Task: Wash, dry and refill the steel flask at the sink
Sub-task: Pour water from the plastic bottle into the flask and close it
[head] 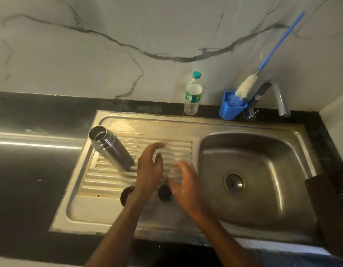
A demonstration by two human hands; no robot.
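**Steel flask standing open on the drainboard, both hands off it**

Steel, cylindrical and uncapped, the flask is standing on the ribbed drainboard of the stainless sink, at the far left of the ribs. The left hand is hovering just right of the flask, fingers spread and relaxed, gripping nothing. The right hand is hanging beside it, nearer the basin, fingers loosely parted; it is blurred, with something clear and faint at its fingertips that cannot be made out. Two round black caps are lying on the drainboard beneath the wrists. Against the far marble wall are standing a clear plastic water bottle with a green cap, a blue holder with a blue-handled bottle brush, and a curved chrome tap.
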